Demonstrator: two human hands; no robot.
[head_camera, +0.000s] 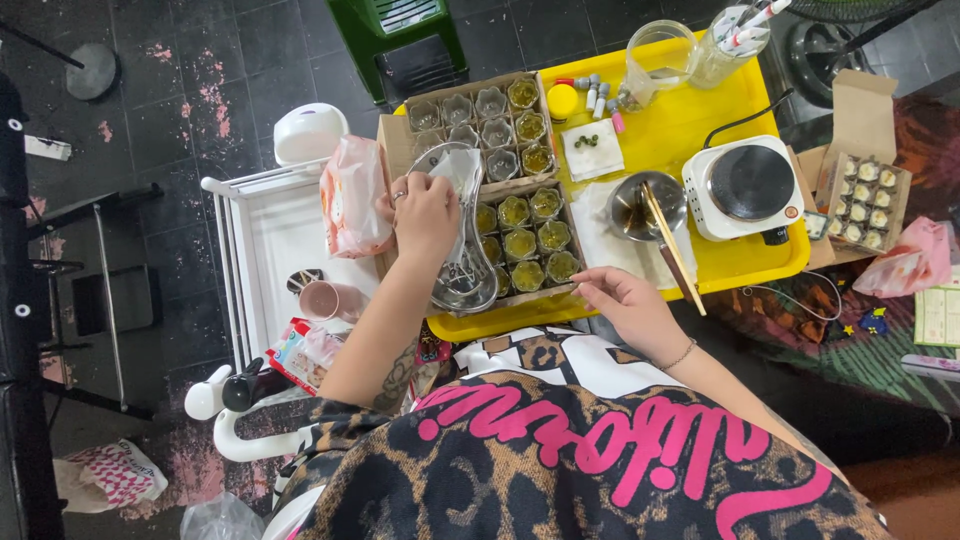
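Hands: left hand (425, 215) grips metal dish (465, 265), right hand (625, 298) touches jar box (520, 240).

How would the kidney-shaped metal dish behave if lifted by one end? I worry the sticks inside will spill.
The kidney-shaped metal dish looks stiff and probably light. Its polished surface may be slippery, so the left hand gripping only its upper end could let it tilt. The thin sticks lie loose inside and would likely slide toward the lower end.
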